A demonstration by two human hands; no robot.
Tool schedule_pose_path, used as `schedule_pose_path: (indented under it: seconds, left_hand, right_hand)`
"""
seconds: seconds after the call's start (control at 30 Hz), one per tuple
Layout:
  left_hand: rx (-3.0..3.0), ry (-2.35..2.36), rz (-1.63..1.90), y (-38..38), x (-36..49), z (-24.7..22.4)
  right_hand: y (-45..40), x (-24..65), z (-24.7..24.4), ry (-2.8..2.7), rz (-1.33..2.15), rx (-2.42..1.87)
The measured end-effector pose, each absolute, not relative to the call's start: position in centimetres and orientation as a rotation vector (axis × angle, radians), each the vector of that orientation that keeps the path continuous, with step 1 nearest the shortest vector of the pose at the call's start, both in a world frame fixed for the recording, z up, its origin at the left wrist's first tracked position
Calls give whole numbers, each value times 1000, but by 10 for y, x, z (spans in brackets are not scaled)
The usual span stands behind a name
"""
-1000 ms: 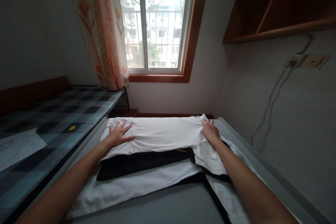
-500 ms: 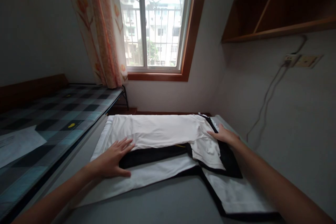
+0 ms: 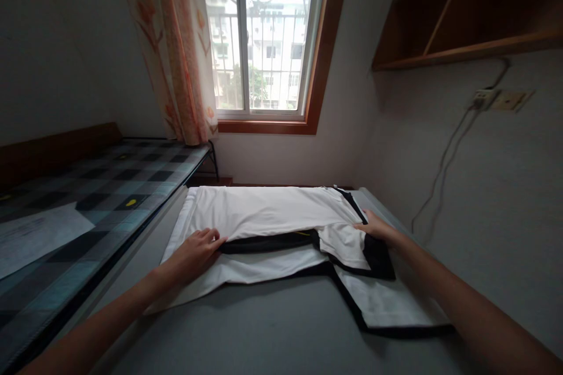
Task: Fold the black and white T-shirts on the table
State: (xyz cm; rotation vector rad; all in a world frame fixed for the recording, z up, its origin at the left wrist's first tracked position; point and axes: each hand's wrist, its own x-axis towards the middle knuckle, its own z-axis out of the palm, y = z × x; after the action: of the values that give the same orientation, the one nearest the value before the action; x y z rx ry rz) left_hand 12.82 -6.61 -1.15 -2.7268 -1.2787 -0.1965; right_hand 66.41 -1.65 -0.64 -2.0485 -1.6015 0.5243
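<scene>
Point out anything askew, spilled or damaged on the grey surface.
The white garment lies unevenly: a black-edged flap juts toward the near right, out of line with the straighter folded band. Nothing visible looks spilled or damaged.

There are two hands, one shirt, one mattress, one sheet of paper, one curtain, one window, one shelf, two sockets.

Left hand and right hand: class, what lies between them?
The shirt, white with black parts, fills the stretch between the left hand and right hand, as the head view shows.
</scene>
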Motion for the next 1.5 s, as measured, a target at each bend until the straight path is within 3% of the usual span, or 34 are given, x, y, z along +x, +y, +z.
schedule_pose_path:
  seconds: [0.17,0.87,1.1,1.5]
  left_hand:
    - [-2716,-1165,-175,-67,127,-11]
    - [-2708,-1297,-273,-89,88,-18]
    - [-2655,-1333,-592,-90,84,-38]
    - [-2616,-1395,-665,-90,87,-39]
  right_hand:
    - [-32,665,1,-1527,667,-1979]
    - [-93,659,-25,-1716,492,-1918]
    - [-138,659,-10,-1625,706,-1981]
    - [-205,647,-10,-1685,915,-1729]
